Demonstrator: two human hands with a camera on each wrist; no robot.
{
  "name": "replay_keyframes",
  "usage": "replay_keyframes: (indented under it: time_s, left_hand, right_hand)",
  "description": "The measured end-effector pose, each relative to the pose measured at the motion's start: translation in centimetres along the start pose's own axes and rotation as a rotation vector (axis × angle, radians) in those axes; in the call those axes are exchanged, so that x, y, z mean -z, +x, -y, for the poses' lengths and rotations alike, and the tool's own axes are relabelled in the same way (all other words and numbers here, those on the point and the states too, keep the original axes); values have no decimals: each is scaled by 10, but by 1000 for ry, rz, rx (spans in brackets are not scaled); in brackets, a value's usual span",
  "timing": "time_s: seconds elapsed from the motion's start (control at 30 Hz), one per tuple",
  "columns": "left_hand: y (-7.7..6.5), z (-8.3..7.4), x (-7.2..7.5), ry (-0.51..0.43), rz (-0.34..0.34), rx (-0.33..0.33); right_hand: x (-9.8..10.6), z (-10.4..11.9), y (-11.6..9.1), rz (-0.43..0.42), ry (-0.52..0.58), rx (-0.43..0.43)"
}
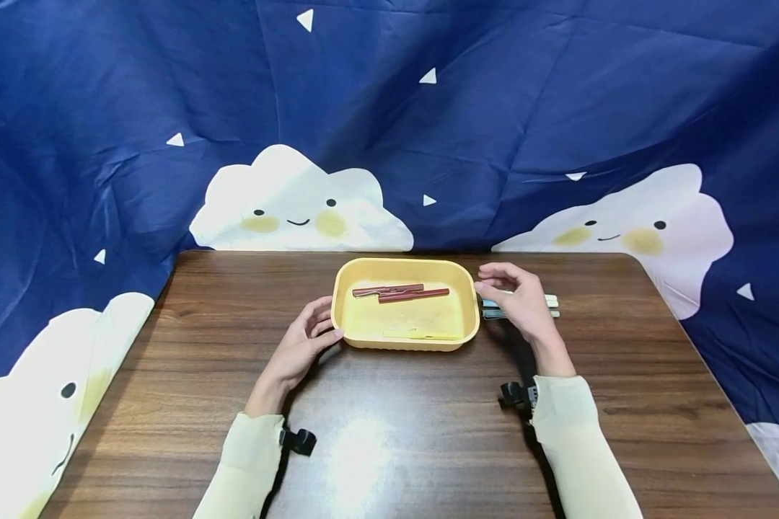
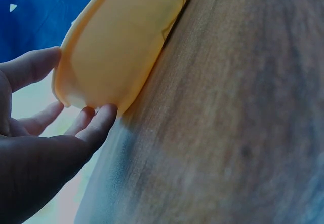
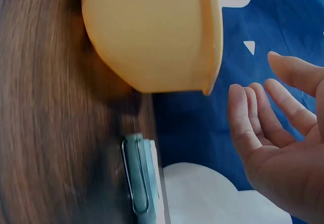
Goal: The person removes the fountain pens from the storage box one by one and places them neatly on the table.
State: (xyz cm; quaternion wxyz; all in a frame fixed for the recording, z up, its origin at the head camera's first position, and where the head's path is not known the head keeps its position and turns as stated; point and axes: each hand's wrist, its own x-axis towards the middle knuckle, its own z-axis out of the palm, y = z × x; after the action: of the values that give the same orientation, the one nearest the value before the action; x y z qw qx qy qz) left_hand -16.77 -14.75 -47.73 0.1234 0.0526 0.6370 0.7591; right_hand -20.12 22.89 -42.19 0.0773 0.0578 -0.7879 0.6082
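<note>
A yellow plastic basket (image 1: 405,344) stands near the table's back edge. Inside it lie two dark red pens (image 1: 414,295), with a slim yellow pen (image 1: 438,336) along the front wall. My left hand (image 1: 296,353) is at the basket's left end; in the left wrist view its fingertips touch the rim and end wall, fingers spread and loosely bent. At the right end, my right hand (image 1: 518,301) hovers with loosely bent fingers, apart from the rim in the right wrist view. Partly hidden under this hand, several teal and white pens (image 3: 140,176) lie on the table.
The brown wood-grain table (image 1: 422,425) runs toward me on both sides of the basket. Behind it hangs a blue cloth (image 1: 467,130) with smiling white clouds and small triangles. A black wrist camera (image 1: 298,441) sits at the left sleeve, another at the right.
</note>
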Motion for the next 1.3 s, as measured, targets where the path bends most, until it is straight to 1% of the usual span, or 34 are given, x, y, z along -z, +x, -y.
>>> replay_keyframes:
  time_s: [0.13, 0.37, 0.8, 1.03, 1.3]
  left_hand:
    - [0, 0, 0, 0, 1, 4]
    - [0, 0, 0, 1, -7, 9]
    - [1, 0, 0, -3, -5, 3]
    - [0, 0, 0, -8, -8, 5]
    - [1, 0, 0, -9, -11, 9]
  right_hand:
    - [-10, 1, 4, 23, -7, -14]
    - [-29, 1, 10, 73, -9, -9]
    - [-49, -3, 20, 122, -3, -31]
    - [-61, -1, 25, 154, -44, -48]
    - [-75, -7, 34, 166, -119, -73]
